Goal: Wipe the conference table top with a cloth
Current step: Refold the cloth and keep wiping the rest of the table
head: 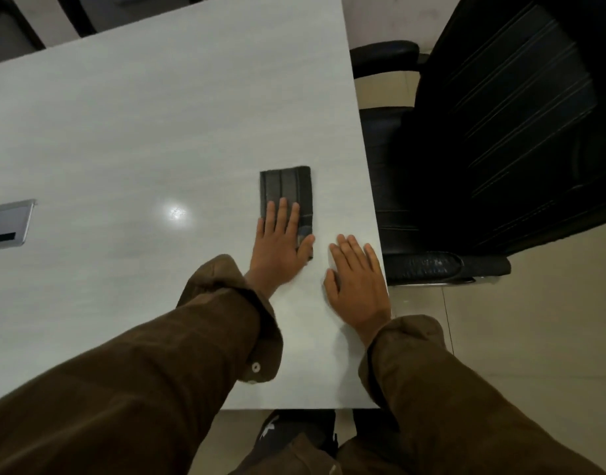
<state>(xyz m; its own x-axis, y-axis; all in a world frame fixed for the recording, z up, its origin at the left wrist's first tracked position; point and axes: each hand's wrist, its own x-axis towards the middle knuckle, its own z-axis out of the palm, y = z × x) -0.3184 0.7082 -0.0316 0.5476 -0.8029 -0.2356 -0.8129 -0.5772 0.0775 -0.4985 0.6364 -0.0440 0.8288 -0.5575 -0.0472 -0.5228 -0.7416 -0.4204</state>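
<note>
Cloth (287, 190), dark grey, folded to a flat ribbed rectangle, on the pale, glossy, faintly grained worktop (123, 132). Left grip (281, 243) flat on the cloth's near half, fingers straight and spread, clasping nothing. Right grip (358, 279) just right of the cloth, palm down on the worktop, fingers together, equally empty. Black padded chair (500, 132) further right of the cloth.

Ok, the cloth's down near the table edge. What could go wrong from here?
1. The left hand presses only the near half of the folded cloth with flat fingers, so the far half may bunch on a push.
2. The cloth lies close to the right edge of the table, beside the black chair; a rightward stroke could slide it off.
3. The cable hatch at the left could snag it on long strokes.
</note>
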